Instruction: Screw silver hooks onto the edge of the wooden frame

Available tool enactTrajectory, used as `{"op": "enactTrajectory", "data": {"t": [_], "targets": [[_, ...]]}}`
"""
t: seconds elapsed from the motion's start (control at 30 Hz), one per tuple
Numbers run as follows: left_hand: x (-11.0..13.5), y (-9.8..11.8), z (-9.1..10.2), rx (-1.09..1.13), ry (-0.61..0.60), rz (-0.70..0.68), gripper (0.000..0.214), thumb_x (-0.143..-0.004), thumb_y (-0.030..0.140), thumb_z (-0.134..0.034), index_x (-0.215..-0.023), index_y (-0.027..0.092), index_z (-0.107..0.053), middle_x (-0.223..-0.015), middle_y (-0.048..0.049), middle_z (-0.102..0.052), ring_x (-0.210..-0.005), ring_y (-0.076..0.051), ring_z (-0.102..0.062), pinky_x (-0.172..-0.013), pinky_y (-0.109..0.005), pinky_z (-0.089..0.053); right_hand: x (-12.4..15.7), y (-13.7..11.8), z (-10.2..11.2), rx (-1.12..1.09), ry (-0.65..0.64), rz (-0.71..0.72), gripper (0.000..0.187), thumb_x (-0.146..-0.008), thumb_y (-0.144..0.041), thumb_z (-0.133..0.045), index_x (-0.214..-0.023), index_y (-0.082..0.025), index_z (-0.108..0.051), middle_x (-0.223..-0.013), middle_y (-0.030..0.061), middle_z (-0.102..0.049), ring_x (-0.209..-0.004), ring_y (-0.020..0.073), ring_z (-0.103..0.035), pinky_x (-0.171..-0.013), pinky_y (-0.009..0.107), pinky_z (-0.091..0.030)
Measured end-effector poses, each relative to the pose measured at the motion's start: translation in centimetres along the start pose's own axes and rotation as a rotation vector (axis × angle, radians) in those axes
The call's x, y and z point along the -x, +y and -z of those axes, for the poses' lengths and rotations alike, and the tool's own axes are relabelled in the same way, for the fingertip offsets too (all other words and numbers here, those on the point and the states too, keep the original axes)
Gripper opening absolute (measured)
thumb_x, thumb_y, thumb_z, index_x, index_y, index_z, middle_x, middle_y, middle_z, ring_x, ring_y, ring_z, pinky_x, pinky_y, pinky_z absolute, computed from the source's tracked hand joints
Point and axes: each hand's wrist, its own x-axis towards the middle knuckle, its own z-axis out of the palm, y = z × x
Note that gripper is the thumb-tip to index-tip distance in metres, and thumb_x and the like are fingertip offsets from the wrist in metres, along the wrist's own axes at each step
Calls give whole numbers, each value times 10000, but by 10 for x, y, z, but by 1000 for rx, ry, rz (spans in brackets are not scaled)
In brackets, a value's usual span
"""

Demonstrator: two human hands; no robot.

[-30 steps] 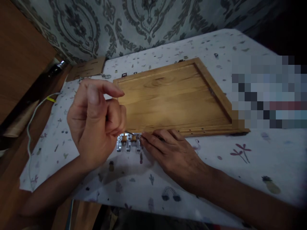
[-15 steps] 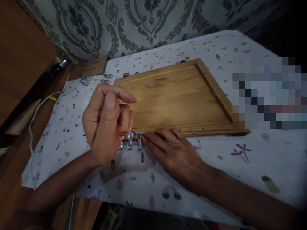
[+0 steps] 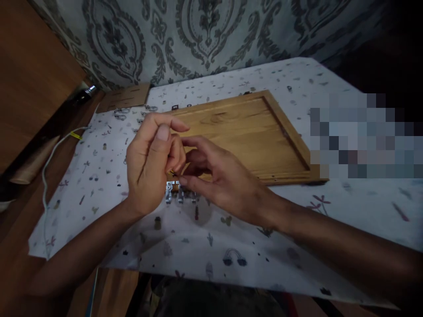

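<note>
My left hand (image 3: 152,160) is curled closed above the near left edge of a framed wooden panel (image 3: 238,132). A small yellowish and dark bit shows below its fingers, too small to name. My right hand (image 3: 228,178) reaches in from the right, its curled fingertips touching or just behind the left fingers. Its thumb bends in under the left fingers, and what lies between its fingertips is hidden. Below both hands, a row of shiny metal hooks (image 3: 180,197) sits along the panel's near edge, partly covered by the right thumb.
A patterned white tablecloth (image 3: 211,251) covers the table. Loose metal pieces (image 3: 122,115) lie near a cardboard sheet (image 3: 124,97) at the back left. A white cable (image 3: 49,163) runs down the left edge. A blurred-out patch covers the right side.
My right hand has lifted off the metal hooks at the panel's edge and moved up and left to the left hand's fingers. The left hand stays curled and the view has shifted slightly.
</note>
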Motion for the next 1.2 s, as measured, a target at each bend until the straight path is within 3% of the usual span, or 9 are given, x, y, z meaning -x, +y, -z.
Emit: {"op": "enactTrajectory", "data": {"t": [0.17,0.4,0.7,0.87,0.93,1.0,1.07,1.13,1.2], "targets": [[0,0,2,-154,39,-11,193,-998,392,-595,-878,282,-699,-519,43,-377,-447,-131,-327,-432,-276,-285,-10,9,-5,-147,-54,-15,672,-869,-75,-626,-1465,-187,-335,-911,-30,-651,-781,130,-682,-724,282,-567],[2,1,0,-123,-20,-10,200,-1027,346,-561,-927,248,-704,-555,41,-407,-450,-112,-334,-409,-262,-299,-16,-2,0,-257,-65,-63,690,-855,-38,-661,-1436,-202,-328,-845,-70,-611,-710,98,-628,-635,236,-558],[0,5,5,-390,-41,-58,236,-1060,394,-526,-972,244,-686,-651,52,-511,-567,-74,-495,-520,-267,-386,-12,-1,-3,-45,-5,48,747,-878,-43,-631,-1510,-171,-254,-814,-73,-593,-689,109,-653,-674,261,-580],[-4,4,13,-581,-46,-204,278,-1061,497,-490,-1071,261,-636,-774,52,-564,-700,-99,-577,-633,-332,-462,-10,0,0,74,-38,102,658,-925,-82,-598,-1490,-157,-270,-809,-54,-622,-721,131,-655,-687,266,-556],[1,10,20,-683,56,-301,280,-1063,519,-466,-1156,284,-587,-896,47,-577,-801,-120,-596,-705,-384,-477,-11,1,2,109,-44,137,565,-942,-98,-595,-1446,-158,-348,-861,-29,-643,-726,121,-647,-696,255,-543],[13,16,28,-805,174,-410,289,-1074,508,-424,-1168,270,-559,-976,30,-552,-848,-137,-580,-740,-418,-463,-12,3,4,140,-36,177,324,-954,-119,-589,-1264,-161,-503,-858,-19,-643,-715,109,-636,-678,232,-517],[29,20,36,-945,92,-404,260,-1044,482,-496,-1086,238,-573,-958,-4,-558,-876,-175,-553,-784,-441,-464,-14,6,6,161,-18,212,67,-957,-140,-596,-998,-176,-558,-790,-32,-619,-675,95,-615,-625,207,-471],[45,19,40,-1090,-183,-350,286,-1004,505,-567,-1041,223,-595,-941,-29,-596,-883,-215,-560,-787,-438,-458,-15,9,7,143,-5,233,145,-960,-172,-609,-855,-192,-510,-699,-53,-578,-622,89,-593,-580,200,-430],[56,12,39,-1203,-363,-273,388,-979,572,-578,-1097,203,-596,-1045,-79,-623,-984,-276,-571,-834,-457,-465,-14,11,8,96,2,226,193,-972,-200,-603,-829,-205,-473,-668,-60,-568,-609,94,-595,-576,205,-430]]}}
